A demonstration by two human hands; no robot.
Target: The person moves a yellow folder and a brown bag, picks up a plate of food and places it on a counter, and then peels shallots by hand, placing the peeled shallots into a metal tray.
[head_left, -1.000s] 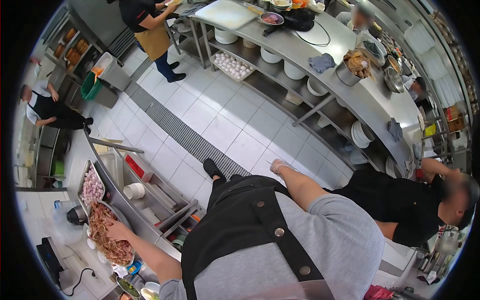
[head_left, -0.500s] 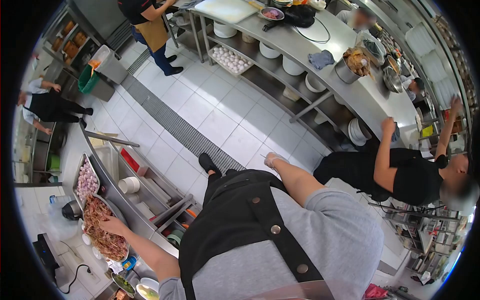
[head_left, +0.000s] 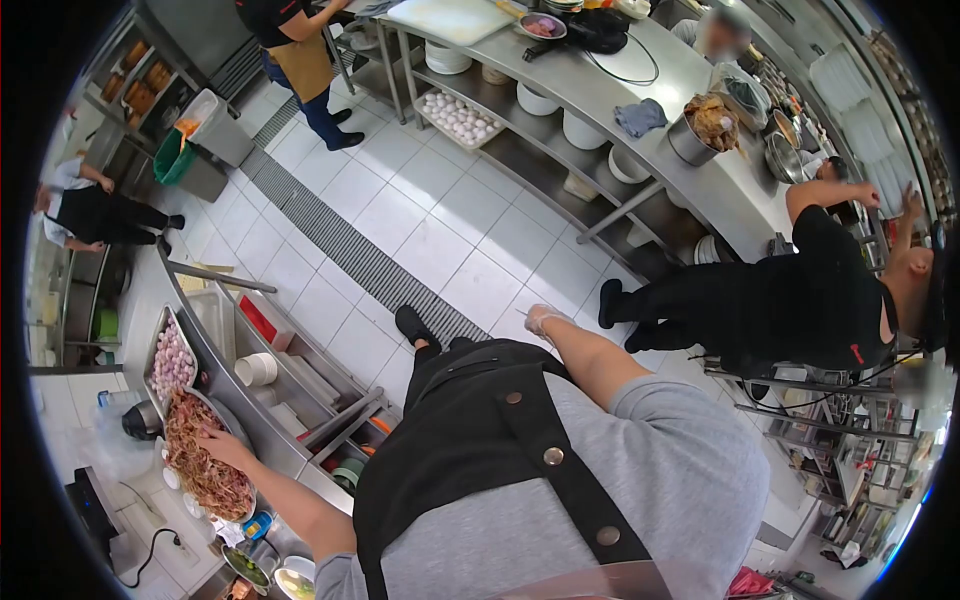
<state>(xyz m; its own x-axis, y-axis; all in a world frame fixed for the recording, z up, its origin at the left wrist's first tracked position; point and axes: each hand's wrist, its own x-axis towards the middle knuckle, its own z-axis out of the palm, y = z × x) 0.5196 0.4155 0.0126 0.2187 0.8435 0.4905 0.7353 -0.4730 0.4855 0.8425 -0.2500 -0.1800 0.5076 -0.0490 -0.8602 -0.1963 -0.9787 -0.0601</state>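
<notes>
My left hand [head_left: 230, 449] reaches into a large oval metal tray [head_left: 241, 432] heaped with brownish-red, papery shreds that look like onion skins [head_left: 207, 478]. Its fingers are stretched out onto the heap, with the tips partly hidden among the shreds. Just beyond, a metal tray [head_left: 154, 345] holds many small pinkish peeled bulbs, like shallots [head_left: 171, 362]. Over the floor, at my right side, my right hand [head_left: 546, 321] wears a clear plastic glove and is closed. A thin pointed tool [head_left: 522, 312] juts from it, too small to name surely.
A person in black [head_left: 790, 305] stands close on my right. Two other people [head_left: 300, 60] [head_left: 100, 205] stand farther off. Across the tiled aisle with its floor grate [head_left: 330, 228] runs a steel counter [head_left: 640, 80] bearing a pot [head_left: 697, 140]. Shelves [head_left: 300, 385] lie under my counter.
The person in black on my right has turned and stepped, now standing more upright with both arms raised toward the rack. My hands stay nearly where they were.
</notes>
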